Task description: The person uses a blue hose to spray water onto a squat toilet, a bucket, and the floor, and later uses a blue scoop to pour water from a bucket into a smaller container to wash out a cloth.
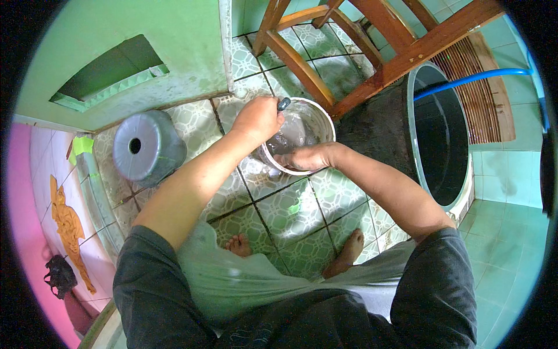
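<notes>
A white bucket (327, 110) stands on the tiled floor before me, with murky, greyish wet contents inside. My left hand (257, 120) is closed around a dark handle (283, 104) at the bucket's far left rim; what the handle belongs to is hidden. Over the near right rim reaches my right hand (306, 157). Its fingers look stretched out along the inside of the bucket, low and close to the wet contents, and their tips are hard to make out.
Right of the bucket lies a large black barrel (381, 125), its wide mouth facing right, near a blue hose (474, 79). A wooden chair-like frame (401, 63) stands behind. A grey rounded container with a hole (150, 145) sits left. My bare feet (344, 254) are on the tiles.
</notes>
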Action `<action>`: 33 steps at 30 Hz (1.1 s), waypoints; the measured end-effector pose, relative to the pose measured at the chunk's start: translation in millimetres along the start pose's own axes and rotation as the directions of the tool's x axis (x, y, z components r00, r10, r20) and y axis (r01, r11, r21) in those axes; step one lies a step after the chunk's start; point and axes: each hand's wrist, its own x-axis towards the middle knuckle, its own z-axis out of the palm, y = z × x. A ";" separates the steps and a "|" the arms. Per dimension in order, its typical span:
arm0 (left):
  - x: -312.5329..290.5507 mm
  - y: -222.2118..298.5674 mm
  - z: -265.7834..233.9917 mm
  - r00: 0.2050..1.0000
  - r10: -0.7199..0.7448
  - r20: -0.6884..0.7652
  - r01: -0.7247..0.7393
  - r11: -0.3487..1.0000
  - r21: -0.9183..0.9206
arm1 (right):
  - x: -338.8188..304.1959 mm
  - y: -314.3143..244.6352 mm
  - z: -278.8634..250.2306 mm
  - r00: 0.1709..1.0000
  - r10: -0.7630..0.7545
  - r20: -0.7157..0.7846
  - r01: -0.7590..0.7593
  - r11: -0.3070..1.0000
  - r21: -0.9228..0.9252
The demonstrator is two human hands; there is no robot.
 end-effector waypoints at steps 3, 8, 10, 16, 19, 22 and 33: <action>2.8 -0.7 4.9 0.999 0.035 -0.015 -0.036 0.999 -0.009 | 30.5 31.2 -12.4 0.905 0.276 0.323 -0.047 0.821 -0.569; 4.8 1.8 -1.7 0.999 0.041 -0.015 -0.041 0.998 -0.041 | 88.3 57.3 -10.2 0.938 0.244 -0.244 -0.332 0.831 -0.446; 5.8 3.2 1.4 0.998 0.057 -0.012 -0.058 0.997 -0.059 | 109.4 61.3 -0.3 0.923 0.165 -0.347 -0.323 0.824 -0.465; 2.4 -2.1 -0.2 0.997 0.070 -0.031 -0.072 0.997 -0.042 | 97.1 65.6 7.2 0.991 0.095 0.095 -0.054 0.927 -0.372; 1.9 -3.6 0.5 0.999 0.050 -0.008 -0.050 0.999 -0.012 | 77.9 75.0 -0.2 0.936 0.342 0.083 -0.239 0.791 -0.563; 2.6 -2.3 0.1 0.999 0.046 -0.012 -0.047 0.998 -0.044 | 77.5 78.7 -6.3 0.916 0.120 -0.383 -0.370 0.624 -0.688; 0.9 5.0 -3.4 1.000 0.021 0.019 -0.020 0.998 -0.052 | 94.0 91.9 5.2 0.938 0.344 -0.054 -0.340 0.871 -0.354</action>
